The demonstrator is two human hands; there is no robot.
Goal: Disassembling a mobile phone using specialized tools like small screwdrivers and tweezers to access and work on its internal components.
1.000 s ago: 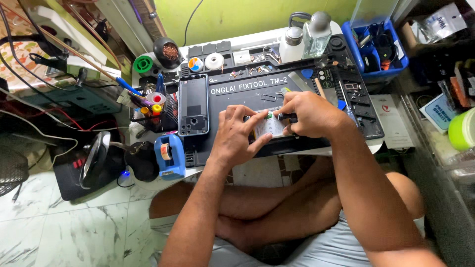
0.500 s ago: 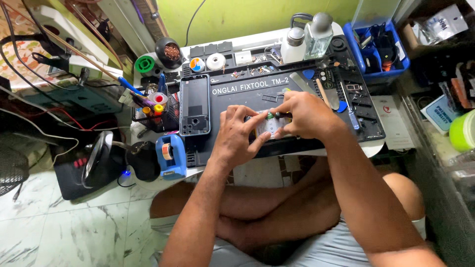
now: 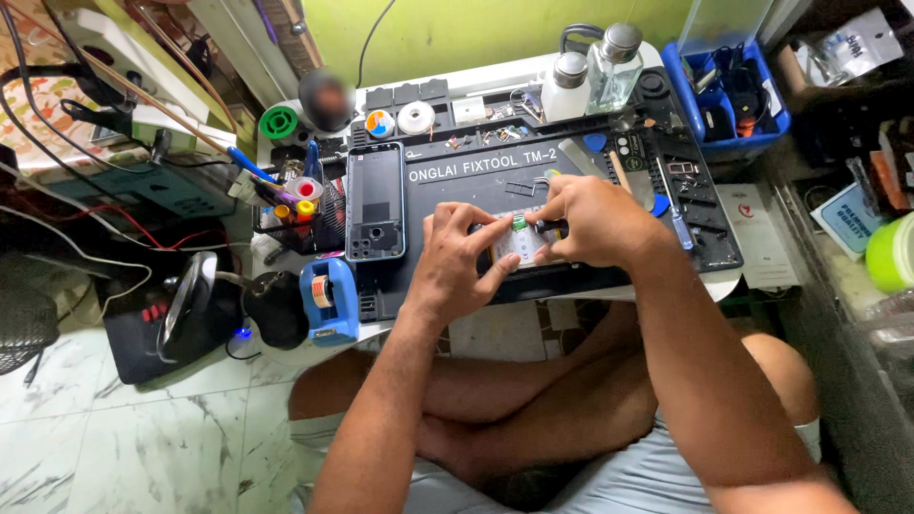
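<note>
On the dark work mat (image 3: pixel 457 205), beside a gutted phone frame (image 3: pixel 375 202), left hand (image 3: pixel 455 266) pinches a small pale part (image 3: pixel 522 240) steady while right hand (image 3: pixel 595 221) grips a black-handled screwdriver (image 3: pixel 550 227) at it; fastening step, likely needing fine, steady tip placement.

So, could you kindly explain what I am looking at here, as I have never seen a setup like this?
There is no machine: a person sits cross-legged at a low bench, filmed from a camera on their own head, looking down. The left hand steadies a small white part on a dark work mat. The right hand grips a black-handled tool over it. Beside them lie a phone housing, a blue tape dispenser and two bottles.
</note>
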